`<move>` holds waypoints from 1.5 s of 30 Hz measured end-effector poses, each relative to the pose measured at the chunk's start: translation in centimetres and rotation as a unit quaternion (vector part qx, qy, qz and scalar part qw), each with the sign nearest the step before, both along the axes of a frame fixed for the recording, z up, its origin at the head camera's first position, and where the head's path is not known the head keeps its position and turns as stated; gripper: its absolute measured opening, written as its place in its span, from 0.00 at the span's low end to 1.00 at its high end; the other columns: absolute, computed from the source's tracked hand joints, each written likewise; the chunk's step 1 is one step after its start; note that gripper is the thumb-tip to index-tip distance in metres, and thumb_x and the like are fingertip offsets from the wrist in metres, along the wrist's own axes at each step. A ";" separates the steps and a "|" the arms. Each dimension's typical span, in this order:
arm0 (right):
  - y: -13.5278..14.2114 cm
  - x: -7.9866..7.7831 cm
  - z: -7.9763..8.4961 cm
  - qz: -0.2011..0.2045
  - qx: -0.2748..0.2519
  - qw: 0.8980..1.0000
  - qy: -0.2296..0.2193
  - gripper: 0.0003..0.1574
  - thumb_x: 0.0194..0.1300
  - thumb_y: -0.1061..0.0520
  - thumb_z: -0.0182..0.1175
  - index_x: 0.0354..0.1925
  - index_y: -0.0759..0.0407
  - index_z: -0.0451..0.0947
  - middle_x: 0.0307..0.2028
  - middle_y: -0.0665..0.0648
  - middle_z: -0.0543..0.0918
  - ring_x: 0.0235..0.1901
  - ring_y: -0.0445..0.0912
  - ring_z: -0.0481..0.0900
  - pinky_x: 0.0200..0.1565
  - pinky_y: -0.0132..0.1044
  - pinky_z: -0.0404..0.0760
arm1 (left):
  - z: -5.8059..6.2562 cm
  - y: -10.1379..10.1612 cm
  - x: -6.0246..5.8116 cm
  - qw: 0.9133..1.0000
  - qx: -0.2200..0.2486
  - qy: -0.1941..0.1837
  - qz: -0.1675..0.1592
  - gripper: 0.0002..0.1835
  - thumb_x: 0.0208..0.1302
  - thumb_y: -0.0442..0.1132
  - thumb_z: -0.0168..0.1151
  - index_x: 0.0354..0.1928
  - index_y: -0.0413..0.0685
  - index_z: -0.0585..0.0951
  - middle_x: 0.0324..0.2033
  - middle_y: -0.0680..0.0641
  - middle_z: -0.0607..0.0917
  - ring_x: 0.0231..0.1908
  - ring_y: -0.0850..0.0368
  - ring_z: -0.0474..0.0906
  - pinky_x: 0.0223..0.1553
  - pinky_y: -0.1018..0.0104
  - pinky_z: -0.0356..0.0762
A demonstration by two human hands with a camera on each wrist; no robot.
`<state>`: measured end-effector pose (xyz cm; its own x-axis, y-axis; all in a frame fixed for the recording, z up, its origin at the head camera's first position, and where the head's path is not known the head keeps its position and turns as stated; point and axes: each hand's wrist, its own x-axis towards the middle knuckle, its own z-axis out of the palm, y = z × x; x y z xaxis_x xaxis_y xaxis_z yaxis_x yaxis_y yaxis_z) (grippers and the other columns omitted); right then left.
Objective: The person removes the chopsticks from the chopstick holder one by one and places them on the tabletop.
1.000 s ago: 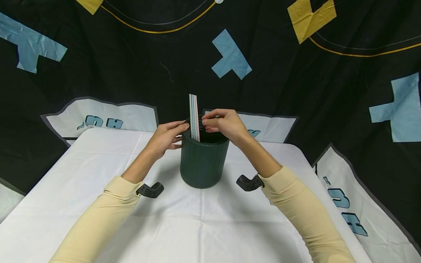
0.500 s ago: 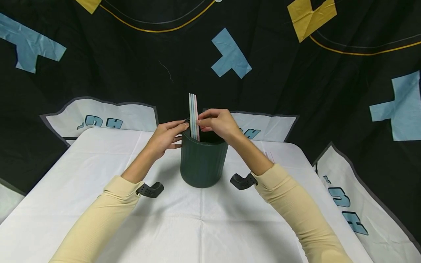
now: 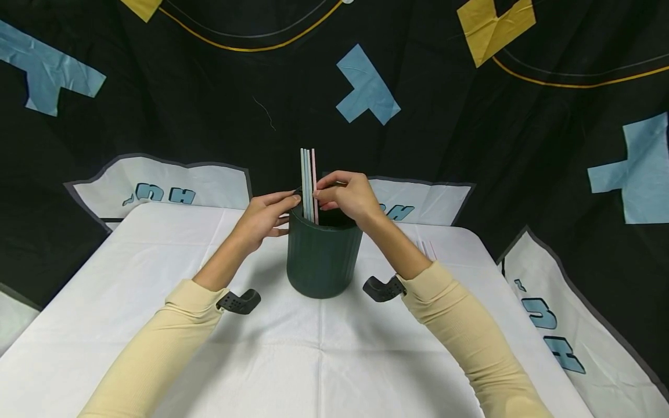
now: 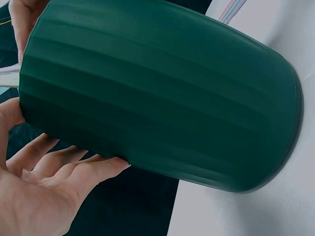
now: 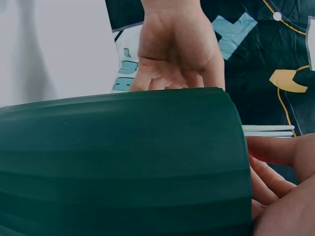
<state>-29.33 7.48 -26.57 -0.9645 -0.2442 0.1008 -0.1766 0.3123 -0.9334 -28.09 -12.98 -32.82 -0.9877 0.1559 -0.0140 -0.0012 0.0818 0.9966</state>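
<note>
A dark green ribbed bin [image 3: 323, 261] stands upright on the white-covered table. My left hand [image 3: 261, 220] holds it at the left, thumb at the rim and the other fingers against its side, as the left wrist view [image 4: 54, 182] also shows. Several slim pastel straws [image 3: 305, 180] rise above the rim, leaning near the left hand. Over the mouth, my right hand [image 3: 352, 197] pinches a pink straw [image 3: 315, 168] between thumb and fingers. That straw stands a little apart from the others. Its lower end is hidden inside the bin.
A few more thin straws [image 3: 427, 249] lie on the white tablecloth [image 3: 277, 360] at the right, partly behind my right forearm. A black curtain [image 3: 209, 116] with blue and yellow patches hangs behind the table.
My right hand has moved left from the bin's opening to the straws and now pinches the pink one, which has shifted slightly right and up. The left hand has stayed in place.
</note>
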 end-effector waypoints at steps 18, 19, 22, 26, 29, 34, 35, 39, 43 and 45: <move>2.1 0.4 2.7 -0.018 -0.107 0.994 -0.012 0.09 0.70 0.62 0.64 0.47 0.63 0.81 0.44 0.61 0.85 0.35 0.51 0.91 0.44 0.43 0.89 | -0.1 0.1 0.0 1.000 0.006 0.004 0.002 0.31 0.73 0.50 0.60 0.73 0.47 0.71 0.67 0.41 0.76 0.64 0.40 0.77 0.55 0.47 0.82; 2.3 0.4 2.8 -0.022 -0.113 0.993 -0.012 0.08 0.70 0.62 0.64 0.47 0.62 0.81 0.44 0.61 0.85 0.34 0.51 0.91 0.44 0.43 0.89 | -0.1 0.1 0.0 1.000 0.007 0.004 0.002 0.31 0.73 0.50 0.60 0.73 0.47 0.71 0.67 0.41 0.76 0.64 0.40 0.77 0.55 0.47 0.82; 2.8 0.3 3.0 -0.034 -0.132 0.991 -0.010 0.07 0.70 0.62 0.63 0.46 0.61 0.81 0.43 0.60 0.85 0.34 0.49 0.90 0.45 0.43 0.89 | -0.2 0.1 0.0 1.000 0.004 0.006 0.002 0.31 0.73 0.50 0.60 0.73 0.47 0.71 0.67 0.41 0.76 0.65 0.40 0.76 0.56 0.46 0.82; 3.7 0.2 3.4 -0.052 -0.168 0.984 -0.009 0.06 0.70 0.63 0.63 0.45 0.61 0.81 0.41 0.59 0.86 0.34 0.48 0.90 0.44 0.42 0.89 | -0.2 0.1 0.0 1.000 -0.003 0.008 0.003 0.31 0.73 0.51 0.60 0.73 0.48 0.71 0.68 0.42 0.76 0.65 0.40 0.76 0.56 0.46 0.82; 4.2 0.2 3.8 -0.071 -0.196 0.978 -0.010 0.06 0.70 0.63 0.63 0.46 0.60 0.81 0.40 0.58 0.85 0.33 0.48 0.89 0.42 0.41 0.90 | -0.2 0.1 0.0 1.000 -0.004 0.007 0.004 0.31 0.73 0.51 0.60 0.73 0.48 0.71 0.68 0.42 0.76 0.65 0.40 0.76 0.56 0.46 0.82; 5.4 0.2 4.1 -0.101 -0.228 0.968 -0.007 0.09 0.71 0.61 0.63 0.48 0.60 0.81 0.42 0.57 0.85 0.33 0.48 0.89 0.40 0.40 0.89 | -0.1 0.1 0.0 1.000 -0.001 0.005 0.004 0.30 0.73 0.51 0.60 0.73 0.47 0.71 0.68 0.42 0.76 0.65 0.40 0.76 0.56 0.46 0.82; 5.6 0.1 4.1 -0.106 -0.233 0.967 -0.006 0.09 0.71 0.60 0.63 0.49 0.60 0.81 0.42 0.57 0.85 0.34 0.48 0.89 0.40 0.40 0.89 | -0.1 0.1 0.1 1.000 0.001 0.005 0.004 0.30 0.73 0.51 0.60 0.72 0.47 0.71 0.67 0.42 0.76 0.65 0.41 0.76 0.56 0.46 0.82; 6.9 -0.2 4.1 -0.126 -0.253 0.959 -0.008 0.10 0.72 0.59 0.61 0.50 0.58 0.81 0.44 0.57 0.85 0.35 0.47 0.89 0.41 0.39 0.89 | -0.1 0.1 0.1 1.000 0.006 0.004 0.003 0.30 0.73 0.50 0.60 0.72 0.46 0.72 0.67 0.41 0.77 0.65 0.40 0.76 0.56 0.46 0.81; 8.3 -0.4 3.9 -0.146 -0.279 0.949 -0.022 0.10 0.72 0.59 0.62 0.50 0.58 0.82 0.44 0.57 0.84 0.35 0.47 0.89 0.41 0.37 0.89 | -0.1 0.1 0.1 1.000 0.010 0.002 0.000 0.30 0.73 0.49 0.60 0.72 0.46 0.71 0.67 0.41 0.76 0.65 0.39 0.75 0.57 0.46 0.81; 8.9 -0.5 3.9 -0.153 -0.291 0.944 -0.027 0.10 0.71 0.59 0.63 0.49 0.58 0.82 0.43 0.57 0.84 0.34 0.46 0.89 0.41 0.36 0.88 | -0.1 0.1 0.1 1.000 0.012 0.001 -0.001 0.30 0.73 0.49 0.60 0.72 0.46 0.71 0.67 0.41 0.76 0.66 0.39 0.75 0.57 0.46 0.81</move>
<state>-29.81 16.43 -22.70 -0.9885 0.1278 0.0804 -0.1081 -0.2268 -0.9679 -27.97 -12.86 -32.92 -0.9873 0.1586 -0.0076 0.0016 0.0582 0.9983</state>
